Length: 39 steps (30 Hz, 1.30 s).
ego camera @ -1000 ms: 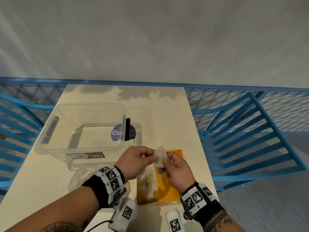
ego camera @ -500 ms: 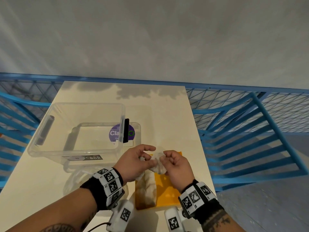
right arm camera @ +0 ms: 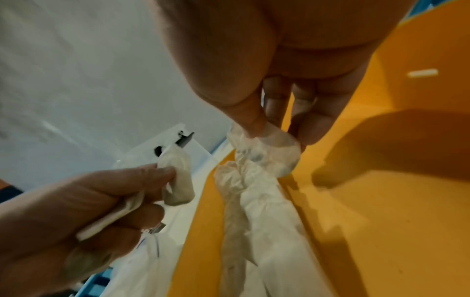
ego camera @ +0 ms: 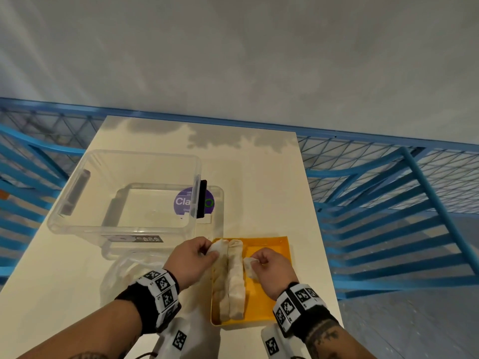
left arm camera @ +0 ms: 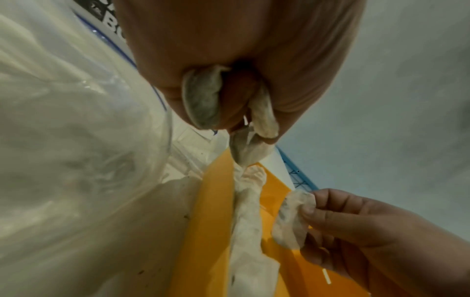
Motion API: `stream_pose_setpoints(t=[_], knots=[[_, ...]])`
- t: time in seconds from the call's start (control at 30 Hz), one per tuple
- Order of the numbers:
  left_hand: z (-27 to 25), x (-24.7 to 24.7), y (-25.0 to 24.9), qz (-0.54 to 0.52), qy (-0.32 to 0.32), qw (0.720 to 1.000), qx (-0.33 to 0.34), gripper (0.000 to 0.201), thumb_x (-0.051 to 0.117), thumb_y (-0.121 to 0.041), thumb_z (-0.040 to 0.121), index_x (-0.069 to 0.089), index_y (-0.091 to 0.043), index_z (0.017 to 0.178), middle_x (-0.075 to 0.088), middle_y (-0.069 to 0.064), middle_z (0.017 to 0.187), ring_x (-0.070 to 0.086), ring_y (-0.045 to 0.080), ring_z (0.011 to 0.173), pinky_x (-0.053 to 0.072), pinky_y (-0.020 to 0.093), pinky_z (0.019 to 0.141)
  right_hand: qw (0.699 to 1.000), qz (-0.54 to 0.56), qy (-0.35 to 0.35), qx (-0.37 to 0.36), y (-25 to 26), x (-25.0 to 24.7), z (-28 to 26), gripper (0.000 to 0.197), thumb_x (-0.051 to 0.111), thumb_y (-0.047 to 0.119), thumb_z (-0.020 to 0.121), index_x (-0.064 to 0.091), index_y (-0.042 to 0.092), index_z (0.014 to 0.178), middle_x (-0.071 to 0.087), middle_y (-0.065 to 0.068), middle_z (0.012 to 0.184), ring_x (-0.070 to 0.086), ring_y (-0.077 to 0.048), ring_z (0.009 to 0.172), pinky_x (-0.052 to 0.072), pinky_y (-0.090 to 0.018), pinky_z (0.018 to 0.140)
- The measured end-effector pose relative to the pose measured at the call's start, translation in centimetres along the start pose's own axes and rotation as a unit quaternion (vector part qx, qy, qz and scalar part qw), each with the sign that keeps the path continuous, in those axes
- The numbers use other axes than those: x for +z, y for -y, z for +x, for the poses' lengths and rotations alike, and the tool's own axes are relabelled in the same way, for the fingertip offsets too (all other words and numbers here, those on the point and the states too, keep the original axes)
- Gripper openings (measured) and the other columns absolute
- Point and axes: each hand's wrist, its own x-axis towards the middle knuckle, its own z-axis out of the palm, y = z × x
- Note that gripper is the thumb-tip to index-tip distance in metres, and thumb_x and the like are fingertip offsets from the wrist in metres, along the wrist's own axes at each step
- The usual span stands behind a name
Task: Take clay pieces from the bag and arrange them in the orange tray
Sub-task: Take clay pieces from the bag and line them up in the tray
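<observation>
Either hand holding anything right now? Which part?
Both. Left hand pinches a clay piece between thumb and fingers near its middle; right hand pinches another clay piece by its upper edge, over the orange tray.

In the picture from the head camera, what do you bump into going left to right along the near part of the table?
Left hand → clay rows in the orange tray → right hand → blue fence.
</observation>
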Motion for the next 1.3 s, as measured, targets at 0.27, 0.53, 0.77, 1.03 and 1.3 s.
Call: stream_pose_setpoints(t=[0.27, 0.53, 0.77, 1.03, 1.3], knots=[[0.1, 0.7, 1.4, 0.07, -0.012, 0.998, -0.001, 0.015, 0.066, -0.037, 0.087, 0.066, -0.025, 0.079, 0.069, -0.008, 0.081, 0.063, 0.008, 0.077, 0.045, 0.019, 0.064, 0.99, 0.063, -0.049, 0.12, 0.4, 1.5, 3.9, 0.007, 0.065, 0.025, 0.092, 0.065, 0.032, 0.09, 0.065, 0.006, 0.092, 0.062, -0.014, 0.088, 0.048, -0.025, 0.077], [0.5, 0.7, 1.4, 0.091, 0.02, 0.996, 0.01, 0.013, 0.066, -0.042, 0.088, 0.071, -0.03, 0.092, 0.069, -0.013, 0.093, 0.061, 0.004, 0.084, 0.042, 0.018, 0.069, 0.971, 0.13, -0.088, 0.18, 0.0, 2.7, 5.3, 0.008, 0.073, 0.035, 0.083, 0.068, 0.029, 0.084, 0.074, 0.003, 0.09, 0.068, -0.019, 0.087, 0.056, -0.032, 0.084], [0.5, 0.0, 0.9, 0.049, 0.02, 0.998, 0.021, 0.015, 0.069, -0.039, 0.086, 0.07, -0.025, 0.08, 0.07, -0.01, 0.083, 0.061, 0.001, 0.075, 0.044, 0.018, 0.067, 0.95, 0.194, -0.12, 0.215, 0.7, 2.9, 5.0, 0.016, 0.075, 0.027, 0.078, 0.06, 0.024, 0.081, 0.071, -0.004, 0.081, 0.067, -0.025, 0.075, 0.057, -0.034, 0.069], [-0.7, 0.0, -2.0, -0.103, 0.058, 0.992, 0.04, 0.019, 0.07, -0.022, 0.09, 0.067, -0.014, 0.073, 0.056, -0.016, 0.05, 0.044, -0.002, 0.037, 0.034, 0.012, 0.04, 0.97, 0.24, -0.02, 0.025, 4.3, 0.0, 0.7, 0.027, 0.069, 0.04, 0.082, 0.064, 0.03, 0.107, 0.069, 0.006, 0.102, 0.067, -0.014, 0.093, 0.054, -0.033, 0.08], [-1.0, 0.9, -1.8, -0.083, 0.055, 0.994, 0.048, 0.005, 0.076, -0.022, 0.085, 0.073, -0.025, 0.081, 0.066, -0.016, 0.066, 0.055, 0.0, 0.059, 0.044, 0.015, 0.06, 0.994, 0.06, -0.028, -0.082, 5.0, -1.9, -1.7, 0.005, 0.064, 0.029, 0.092, 0.064, 0.031, 0.088, 0.064, 0.012, 0.08, 0.058, 0.0, 0.074, 0.042, -0.012, 0.064]])
